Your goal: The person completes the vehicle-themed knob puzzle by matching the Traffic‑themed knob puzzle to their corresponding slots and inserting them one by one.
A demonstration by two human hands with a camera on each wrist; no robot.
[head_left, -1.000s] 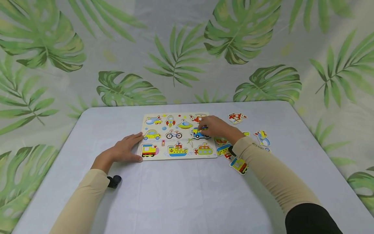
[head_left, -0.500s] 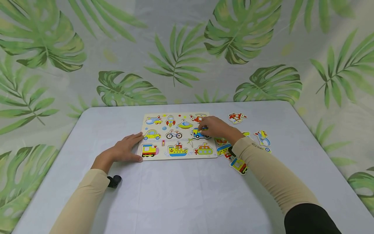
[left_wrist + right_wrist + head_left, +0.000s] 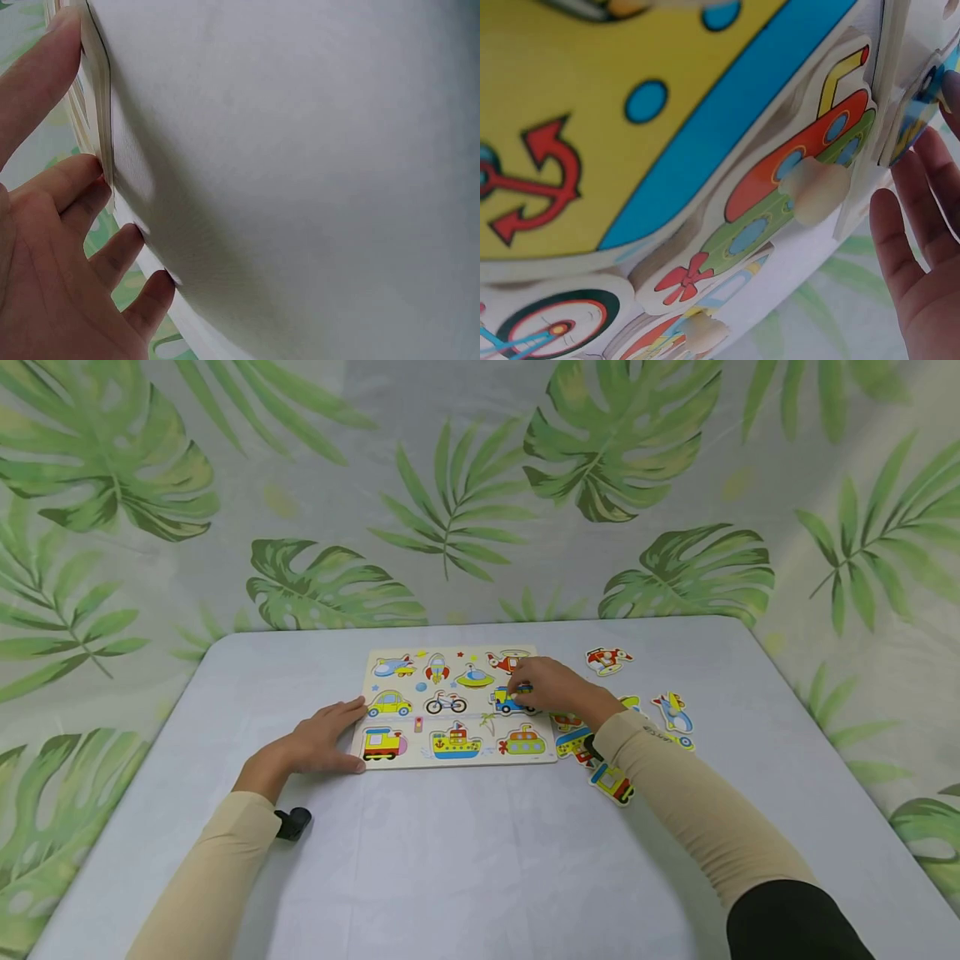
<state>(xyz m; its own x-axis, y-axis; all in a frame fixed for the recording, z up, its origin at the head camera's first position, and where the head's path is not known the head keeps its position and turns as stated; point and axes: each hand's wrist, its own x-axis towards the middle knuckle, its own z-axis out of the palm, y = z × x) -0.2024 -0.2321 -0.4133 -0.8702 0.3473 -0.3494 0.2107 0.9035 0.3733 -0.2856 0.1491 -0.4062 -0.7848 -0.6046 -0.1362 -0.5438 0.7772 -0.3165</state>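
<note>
My left hand (image 3: 324, 739) rests against the left edge of a wooden puzzle board (image 3: 417, 753), fingers spread and thumb at the near corner. The left wrist view shows the fingertips touching the board's side (image 3: 103, 112). Over the board's right side, my right hand (image 3: 553, 685) pinches a blue and yellow truck puzzle piece (image 3: 504, 700) at the printed truck spot. Part of that piece (image 3: 916, 112) shows between the thumb and fingers in the right wrist view. Whether it lies flush in its recess is hidden by the hand.
Loose puzzle pieces lie right of the board: a helicopter (image 3: 608, 661), an airplane (image 3: 675, 714), a train (image 3: 612, 783) and others partly under the right forearm. Close to the right wrist camera are a knobbed submarine piece (image 3: 761, 214) and a bicycle piece (image 3: 559, 326).
Both hands stay in nearly the same place. The right hand keeps its pinch on the truck puzzle piece, with hardly any visible movement.
</note>
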